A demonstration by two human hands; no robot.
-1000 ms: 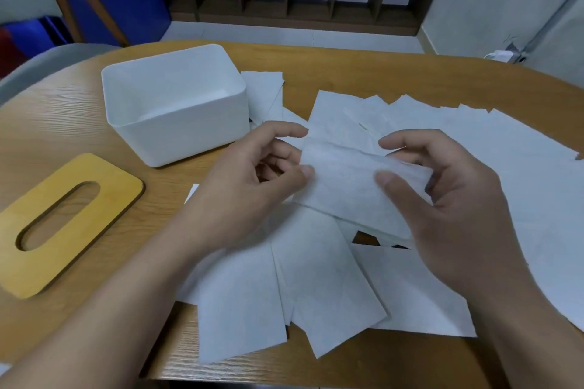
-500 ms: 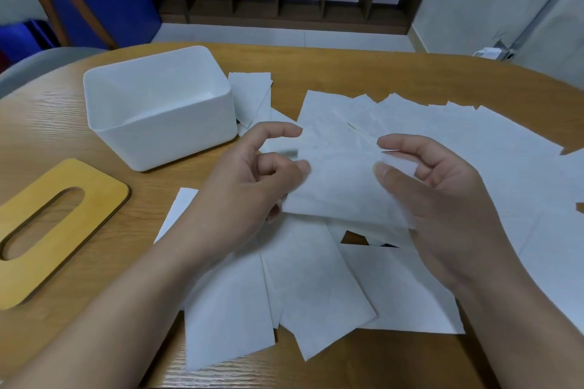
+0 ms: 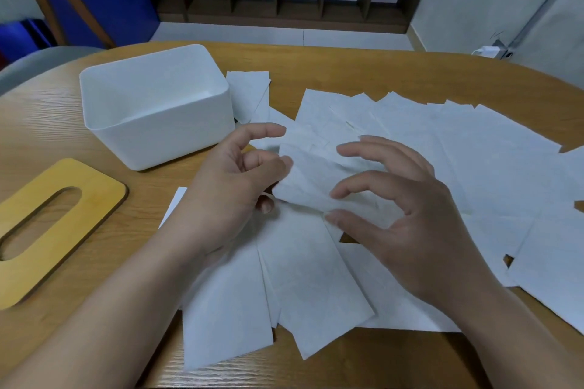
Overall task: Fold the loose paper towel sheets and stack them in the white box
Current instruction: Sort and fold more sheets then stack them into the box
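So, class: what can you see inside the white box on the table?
The white box shows only bare white inner walls and part of its floor; no folded sheet is visible inside. Its near wall hides the closest strip of floor, so that part cannot be checked.

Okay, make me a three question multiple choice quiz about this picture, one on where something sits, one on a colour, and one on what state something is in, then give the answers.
1. Where is the slotted lid relative to the white box?
A. Inside it
B. On the table nearer the person, to the left
C. On top of it

2. What colour is the slotted lid?
A. Yellow wood
B. Black
C. White

3. What is the left hand doing?
A. Resting flat on the table
B. Holding the box
C. Pinching the paper towel sheet

Answers: 1 B, the lid lies flat on the table beside the box. 2 A, it looks yellow-tan. 3 C, thumb and fingers grip the sheet's left edge.
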